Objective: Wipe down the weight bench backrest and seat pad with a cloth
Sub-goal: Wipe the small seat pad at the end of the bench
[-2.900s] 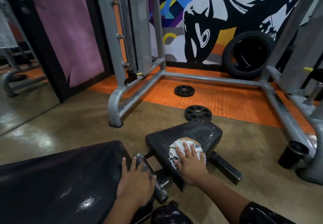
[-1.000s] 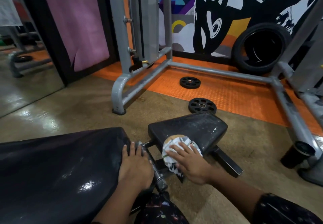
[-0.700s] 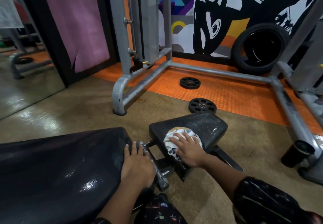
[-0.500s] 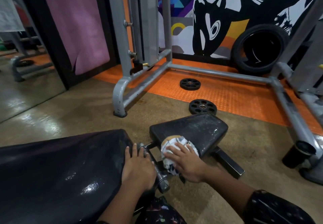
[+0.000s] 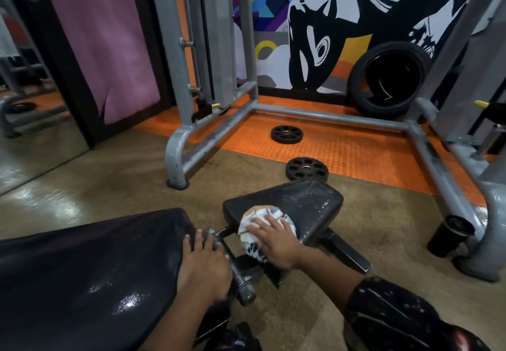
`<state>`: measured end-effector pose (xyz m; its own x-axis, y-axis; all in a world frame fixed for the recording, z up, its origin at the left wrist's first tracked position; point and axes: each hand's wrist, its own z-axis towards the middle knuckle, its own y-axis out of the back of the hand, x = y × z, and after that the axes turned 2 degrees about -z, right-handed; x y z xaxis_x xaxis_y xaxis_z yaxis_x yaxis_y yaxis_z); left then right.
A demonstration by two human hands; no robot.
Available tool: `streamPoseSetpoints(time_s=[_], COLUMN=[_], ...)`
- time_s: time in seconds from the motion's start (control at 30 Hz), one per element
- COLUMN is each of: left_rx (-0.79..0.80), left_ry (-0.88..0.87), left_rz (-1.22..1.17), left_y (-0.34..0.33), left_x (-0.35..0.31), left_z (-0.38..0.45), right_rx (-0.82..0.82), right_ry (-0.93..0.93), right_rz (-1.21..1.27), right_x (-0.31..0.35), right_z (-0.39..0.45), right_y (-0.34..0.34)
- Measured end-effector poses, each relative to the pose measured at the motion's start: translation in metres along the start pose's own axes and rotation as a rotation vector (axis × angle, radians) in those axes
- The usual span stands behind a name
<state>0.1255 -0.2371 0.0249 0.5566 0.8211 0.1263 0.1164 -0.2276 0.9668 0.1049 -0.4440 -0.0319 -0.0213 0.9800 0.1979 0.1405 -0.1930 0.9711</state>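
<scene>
A person's right hand (image 5: 275, 241) is pressing flat, fingers spread, on a patterned cloth (image 5: 260, 230) at the near edge of the black seat pad (image 5: 301, 205). Their left hand (image 5: 204, 268) is resting open-palmed on the backrest (image 5: 90, 268) end.

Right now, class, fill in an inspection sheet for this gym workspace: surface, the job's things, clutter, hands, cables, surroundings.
Surface: glossy brown floor, with orange studded matting beyond.
Job's things: black padded seat pad, streaked and dusty; large black glossy backrest; patterned white cloth on the seat pad's near end.
Clutter: two black round weight plates on the floor; black cup by the rack foot.
Hands: right hand pressed flat on the cloth; left hand resting on the backrest's end, fingers over the grey metal bar.
Cables: nothing seen.
Surroundings: grey steel rack frame, black tyre, painted mural wall, mirror.
</scene>
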Motion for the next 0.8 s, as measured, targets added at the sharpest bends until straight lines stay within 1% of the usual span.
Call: streamPoseSetpoints(time_s=[0.1,0.17,0.27,0.4,0.47,0.53,0.6,0.67,0.73,0.8], left_rx=[-0.008,-0.009,-0.013,-0.026,-0.029,-0.025,-0.022,-0.017,-0.016,-0.020], left_ry=[0.004,0.005,0.000,0.008,0.013,0.013,0.013,0.018,0.021,0.020], left_rz=[-0.023,-0.030,-0.043,-0.064,-0.061,-0.051,-0.043,-0.048,-0.051,-0.051], left_y=[-0.003,-0.004,-0.004,-0.003,-0.004,-0.004,-0.004,-0.005,-0.006,-0.007], left_x=[0.001,0.002,0.003,0.003,0.002,0.001,0.002,0.002,0.001,0.002], left_z=[0.002,0.003,0.004,0.003,0.003,0.002,0.003,0.005,0.006,0.007], right_rx=[0.004,0.025,0.041,0.027,0.027,0.026,0.020,0.035,0.043,0.014], right_ry=[0.130,0.152,0.078,-0.040,-0.055,0.003,0.122,0.207,0.207,0.138], right_rz=[0.045,0.105,0.115,0.032,-0.007,-0.048,-0.056,0.017,0.103,0.098], right_x=[-0.016,-0.030,-0.041,-0.016,-0.002,0.004,-0.002,-0.016,-0.031,-0.038], right_z=[-0.037,-0.054,-0.043,0.007,0.018,0.010,-0.011,-0.034,-0.043,-0.026], right_y=[-0.005,0.001,0.012,0.015,0.012,0.004,-0.002,0.000,0.007,0.012])
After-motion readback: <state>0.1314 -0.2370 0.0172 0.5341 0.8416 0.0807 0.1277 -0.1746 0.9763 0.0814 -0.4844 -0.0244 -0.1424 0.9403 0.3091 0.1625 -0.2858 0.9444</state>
